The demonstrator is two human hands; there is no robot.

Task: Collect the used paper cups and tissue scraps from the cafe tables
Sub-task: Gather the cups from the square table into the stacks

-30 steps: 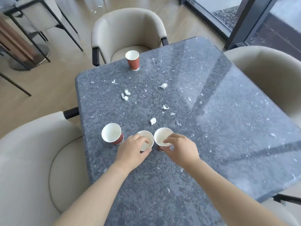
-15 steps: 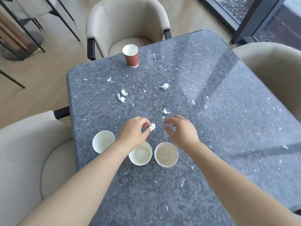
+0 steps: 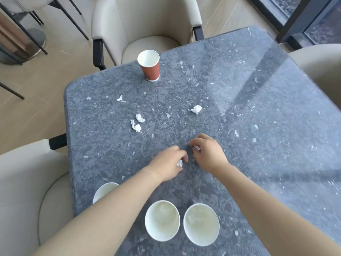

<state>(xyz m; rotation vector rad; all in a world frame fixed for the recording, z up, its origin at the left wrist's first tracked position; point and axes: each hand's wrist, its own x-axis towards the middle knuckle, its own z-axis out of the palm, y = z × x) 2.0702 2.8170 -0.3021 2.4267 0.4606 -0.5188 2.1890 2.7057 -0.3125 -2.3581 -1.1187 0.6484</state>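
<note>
On the dark grey stone table [image 3: 258,145] my left hand [image 3: 166,163] pinches a white tissue scrap [image 3: 179,163]. Just to its right my right hand [image 3: 208,154] is closed on another scrap [image 3: 196,149]. Three paper cups stand near the front edge: one at the left [image 3: 105,191], half hidden by my forearm, one in the middle [image 3: 162,220] and one beside it on the right [image 3: 201,224]. A red paper cup [image 3: 149,65] stands upright at the far edge. Loose scraps lie at the far left [image 3: 120,99], mid-left [image 3: 137,122] and centre [image 3: 196,109].
Beige armchairs surround the table: one behind the red cup [image 3: 144,26], one at the front left [image 3: 24,191], one at the right [image 3: 321,63]. Dark metal legs of other furniture [image 3: 22,34] stand on the wooden floor at the far left. A dark window frame [image 3: 299,19] is at top right.
Both hands left the two cups and reached forward to the scraps. My left hand took one scrap, then my right hand closed on the one beyond it. The view has tilted forward.
</note>
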